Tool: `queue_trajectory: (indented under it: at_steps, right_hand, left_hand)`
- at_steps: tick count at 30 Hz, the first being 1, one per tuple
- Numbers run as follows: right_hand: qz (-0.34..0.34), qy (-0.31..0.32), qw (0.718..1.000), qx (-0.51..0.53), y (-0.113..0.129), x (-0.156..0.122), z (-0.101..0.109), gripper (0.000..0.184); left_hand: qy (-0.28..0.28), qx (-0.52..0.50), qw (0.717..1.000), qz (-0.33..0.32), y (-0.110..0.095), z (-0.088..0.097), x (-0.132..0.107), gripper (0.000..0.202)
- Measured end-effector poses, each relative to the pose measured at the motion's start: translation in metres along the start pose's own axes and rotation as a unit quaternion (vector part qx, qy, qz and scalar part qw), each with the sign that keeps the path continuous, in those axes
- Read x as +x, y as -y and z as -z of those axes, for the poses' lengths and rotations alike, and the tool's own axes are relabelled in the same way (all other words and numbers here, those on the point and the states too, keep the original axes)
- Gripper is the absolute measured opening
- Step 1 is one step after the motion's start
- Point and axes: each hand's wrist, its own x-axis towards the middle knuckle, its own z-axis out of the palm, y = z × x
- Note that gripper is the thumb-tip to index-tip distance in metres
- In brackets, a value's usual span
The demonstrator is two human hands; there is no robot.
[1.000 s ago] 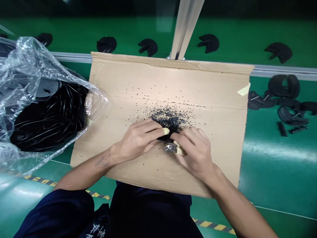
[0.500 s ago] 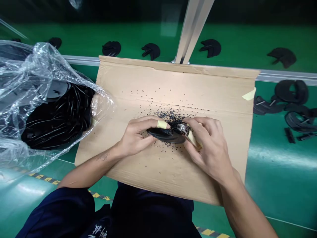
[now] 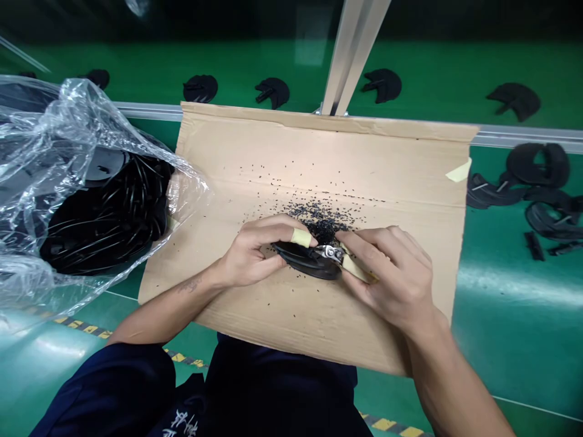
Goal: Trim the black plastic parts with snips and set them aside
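My left hand (image 3: pixel 255 249), with yellow tape round a finger, pinches the left end of a black curved plastic part (image 3: pixel 314 264) above the cardboard sheet (image 3: pixel 264 309). In my right hand (image 3: pixel 387 273) is a pair of small nippers (image 3: pixel 331 252); their metal jaws lie at the part's upper edge and their handles are mostly covered by my fingers. Whether the jaws touch the part I cannot tell. Beyond the part lies a heap of tiny black plastic bits (image 3: pixel 325 221), with more scattered over the cardboard.
A clear plastic bag (image 3: pixel 86 115) full of black parts (image 3: pixel 104 212) stands at the left. Several black parts (image 3: pixel 537 167) rest on the green surface at the right. More black discs (image 3: pixel 385 85) show along the back, behind a metal rail (image 3: pixel 523 138) and post (image 3: pixel 355 54).
The black part has moved slightly toward me and tilted. My right hand has shifted a little right and nearer, leaving the metal jaws more visible.
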Motion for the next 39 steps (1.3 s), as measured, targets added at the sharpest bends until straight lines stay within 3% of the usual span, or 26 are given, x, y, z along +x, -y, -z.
queue_trajectory:
  at_steps: [21, 24, 27, 30, 32, 35, 39]
  right_hand:
    - [0.017, -0.019, 0.997, -0.076, 0.012, -0.004, 0.003, 0.024]
    - [-0.028, 0.002, 0.999, 0.029, 0.013, -0.002, 0.002, 0.018]
    - [-0.09, 0.028, 0.98, 0.174, 0.013, 0.0, -0.001, 0.014]
    - [-0.119, 0.013, 0.969, 0.218, 0.011, 0.001, -0.005, 0.015]
    - [-0.122, 0.001, 0.977, 0.175, 0.008, 0.0, -0.008, 0.019]
    - [-0.097, 0.018, 0.995, 0.028, 0.002, -0.003, -0.012, 0.024]
    - [-0.059, 0.023, 0.994, -0.084, -0.006, -0.005, -0.013, 0.021]
  left_hand:
    - [-0.019, -0.016, 0.999, -0.029, 0.001, -0.005, -0.003, 0.017]
    - [-0.017, -0.008, 1.0, -0.022, 0.004, -0.006, -0.004, 0.019]
    - [-0.015, -0.002, 1.0, -0.022, 0.005, -0.005, -0.004, 0.019]
    - [-0.01, 0.007, 1.0, -0.011, 0.002, -0.004, -0.005, 0.019]
    - [0.006, 0.022, 0.999, 0.022, -0.003, -0.002, -0.004, 0.018]
    - [0.02, 0.04, 0.997, 0.063, -0.013, 0.001, 0.0, 0.02]
    - [0.017, 0.034, 0.996, 0.077, -0.013, 0.017, 0.027, 0.041]
